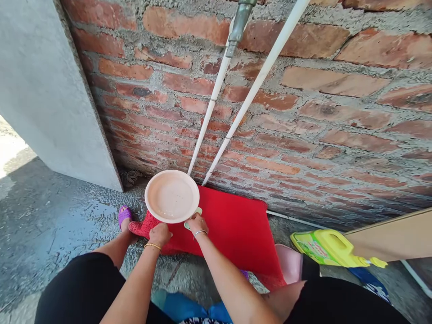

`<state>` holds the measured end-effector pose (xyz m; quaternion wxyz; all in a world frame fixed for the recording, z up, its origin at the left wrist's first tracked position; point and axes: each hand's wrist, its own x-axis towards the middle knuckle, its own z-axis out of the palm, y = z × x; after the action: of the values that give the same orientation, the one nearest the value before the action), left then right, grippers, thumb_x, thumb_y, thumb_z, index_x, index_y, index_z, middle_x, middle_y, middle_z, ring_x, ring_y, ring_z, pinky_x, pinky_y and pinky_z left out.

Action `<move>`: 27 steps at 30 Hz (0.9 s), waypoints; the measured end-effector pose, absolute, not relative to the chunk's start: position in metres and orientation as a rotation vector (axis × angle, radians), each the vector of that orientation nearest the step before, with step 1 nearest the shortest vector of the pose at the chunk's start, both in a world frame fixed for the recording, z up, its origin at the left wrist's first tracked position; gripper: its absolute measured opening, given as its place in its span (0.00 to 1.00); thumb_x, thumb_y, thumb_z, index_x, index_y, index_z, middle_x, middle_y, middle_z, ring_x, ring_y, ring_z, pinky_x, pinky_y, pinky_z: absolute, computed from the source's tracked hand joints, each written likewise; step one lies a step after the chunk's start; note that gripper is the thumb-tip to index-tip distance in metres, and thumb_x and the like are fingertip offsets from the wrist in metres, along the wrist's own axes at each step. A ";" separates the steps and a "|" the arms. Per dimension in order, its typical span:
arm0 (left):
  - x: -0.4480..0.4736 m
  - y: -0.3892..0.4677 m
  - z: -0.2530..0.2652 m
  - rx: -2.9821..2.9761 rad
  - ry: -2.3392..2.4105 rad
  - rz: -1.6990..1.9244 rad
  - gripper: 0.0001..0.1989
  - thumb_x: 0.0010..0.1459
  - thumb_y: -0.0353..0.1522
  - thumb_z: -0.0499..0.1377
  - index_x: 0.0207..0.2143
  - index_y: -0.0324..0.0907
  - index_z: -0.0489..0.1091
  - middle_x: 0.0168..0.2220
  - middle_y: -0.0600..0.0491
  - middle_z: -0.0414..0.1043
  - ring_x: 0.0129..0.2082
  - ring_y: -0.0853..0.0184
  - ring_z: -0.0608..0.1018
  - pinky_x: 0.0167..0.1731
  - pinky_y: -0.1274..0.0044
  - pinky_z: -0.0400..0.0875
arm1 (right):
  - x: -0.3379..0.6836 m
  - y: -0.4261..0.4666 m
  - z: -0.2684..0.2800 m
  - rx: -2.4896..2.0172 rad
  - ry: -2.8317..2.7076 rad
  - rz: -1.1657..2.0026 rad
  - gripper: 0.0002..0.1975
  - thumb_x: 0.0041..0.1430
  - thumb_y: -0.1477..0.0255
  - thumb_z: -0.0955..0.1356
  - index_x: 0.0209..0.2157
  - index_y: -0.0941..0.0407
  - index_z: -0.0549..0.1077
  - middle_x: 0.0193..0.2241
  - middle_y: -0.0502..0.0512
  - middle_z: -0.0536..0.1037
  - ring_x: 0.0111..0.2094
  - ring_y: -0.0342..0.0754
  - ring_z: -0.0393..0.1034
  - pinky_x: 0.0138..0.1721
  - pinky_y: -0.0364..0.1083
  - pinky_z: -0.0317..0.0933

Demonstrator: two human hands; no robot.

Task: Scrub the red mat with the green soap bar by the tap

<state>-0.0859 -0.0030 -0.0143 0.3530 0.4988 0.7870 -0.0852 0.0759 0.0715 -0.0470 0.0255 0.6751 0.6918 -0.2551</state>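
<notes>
A pale pink round plate (172, 195) is held over a red mat (236, 229) at the foot of a brick wall. My left hand (159, 234) grips the plate's near rim from below. My right hand (197, 223) presses a light green sponge (191, 219) against the plate's right near edge. Both wrists wear thin bangles. The plate's face looks wet and tilts up toward me.
Two white pipes (216, 94) run down the brick wall (320, 103) from a metal tap (239, 24). A yellow detergent jug (329, 247) lies at right beside a pink basin (290, 263). A grey slab (43, 90) leans at left. The concrete floor (43, 225) is wet.
</notes>
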 end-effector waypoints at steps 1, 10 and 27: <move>-0.085 -0.003 -0.014 1.298 2.030 -0.227 0.20 0.50 0.35 0.56 0.46 0.39 0.67 0.49 0.41 0.72 0.49 0.57 0.74 0.44 0.70 0.68 | 0.078 0.071 -0.050 2.094 2.116 -0.794 0.18 0.60 0.64 0.64 0.49 0.57 0.66 0.48 0.56 0.69 0.45 0.49 0.67 0.44 0.53 0.65; -0.071 -0.002 -0.011 1.343 1.991 -0.309 0.20 0.52 0.35 0.56 0.47 0.37 0.67 0.49 0.40 0.72 0.49 0.57 0.73 0.45 0.70 0.68 | 0.171 0.081 -0.044 2.222 1.864 -0.839 0.18 0.59 0.61 0.65 0.46 0.57 0.69 0.43 0.55 0.72 0.41 0.48 0.69 0.41 0.50 0.65; -0.028 -0.009 0.008 1.681 1.831 -0.433 0.19 0.54 0.34 0.55 0.48 0.36 0.66 0.48 0.40 0.72 0.49 0.56 0.73 0.46 0.68 0.69 | 0.223 0.032 -0.021 2.249 1.856 -0.770 0.16 0.46 0.58 0.68 0.35 0.52 0.71 0.36 0.52 0.74 0.35 0.47 0.70 0.29 0.42 0.54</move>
<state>-0.0284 -0.0091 0.0079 0.3042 0.6347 0.6913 -0.1633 0.2234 0.0316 -0.0207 0.0627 0.7442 0.6142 -0.2548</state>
